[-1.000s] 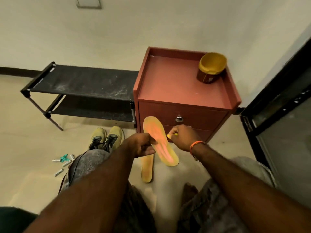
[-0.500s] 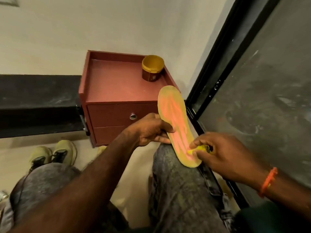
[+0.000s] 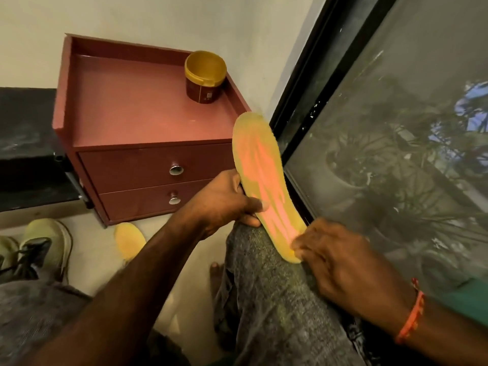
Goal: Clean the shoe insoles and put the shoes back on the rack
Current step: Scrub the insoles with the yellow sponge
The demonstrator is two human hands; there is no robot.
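Observation:
A yellow insole [image 3: 260,175] with an orange-pink centre rests heel-down on my right knee [image 3: 264,291], toe pointing up. My left hand [image 3: 224,204] grips its middle, thumb across the face. My right hand [image 3: 340,257] presses pinched fingers on the heel end; the small yellow pad seen in it earlier is almost hidden under the fingertips. A second yellow insole [image 3: 129,240] lies on the floor in front of the cabinet. The pair of olive-yellow shoes [image 3: 45,244] stands on the floor at the left. The black shoe rack [image 3: 23,143] shows at the left edge.
A red-brown two-drawer cabinet [image 3: 137,112] stands against the wall, with a yellow-lidded jar [image 3: 204,77] on its top. A black-framed glass door [image 3: 396,154] runs close along my right side. My bare toes [image 3: 215,268] show between my knees.
My view swung right and closer. The insole came up from in front of the cabinet onto my right knee, and my right hand slid down to its heel end.

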